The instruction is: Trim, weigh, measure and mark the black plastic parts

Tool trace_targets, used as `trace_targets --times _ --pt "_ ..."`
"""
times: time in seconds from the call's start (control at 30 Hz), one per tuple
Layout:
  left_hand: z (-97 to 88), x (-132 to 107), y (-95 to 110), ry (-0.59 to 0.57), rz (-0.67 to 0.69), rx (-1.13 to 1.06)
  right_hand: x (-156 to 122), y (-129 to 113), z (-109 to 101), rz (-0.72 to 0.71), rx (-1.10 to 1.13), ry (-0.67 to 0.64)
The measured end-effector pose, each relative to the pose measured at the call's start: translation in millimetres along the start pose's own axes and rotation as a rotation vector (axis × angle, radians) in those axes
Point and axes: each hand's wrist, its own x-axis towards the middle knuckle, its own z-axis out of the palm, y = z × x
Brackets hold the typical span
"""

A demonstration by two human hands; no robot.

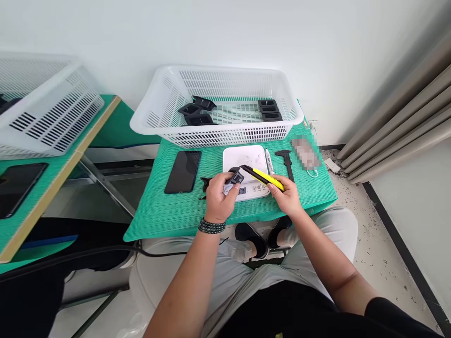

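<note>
yel/blk cutter (261, 176) tilted, nr blk part (237, 177)

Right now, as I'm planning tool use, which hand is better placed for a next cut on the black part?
Probably the right hand: it holds the yellow cutter, tip near the black part, which the left hand holds.

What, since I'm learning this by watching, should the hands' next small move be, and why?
Probably a light stroke of the yellow cutter along the edge of the black part: the right hand holds the cutter with its tip at or near it, and the left hand grips the part.
</note>
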Motion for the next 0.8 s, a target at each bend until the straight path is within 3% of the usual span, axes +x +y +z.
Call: trace_targets --times 0.4,0.8 --pt "1.2 1.0 2.5 -0.024 0.009 0.033 -1.1 5.2 -0.1 0.013 -0.006 0.044" --pt "7.1 -5.0 -4.7 0.171 -0.023 0.089 -3.6 -4.5 1.4 -0.073 -0.064 0.079"
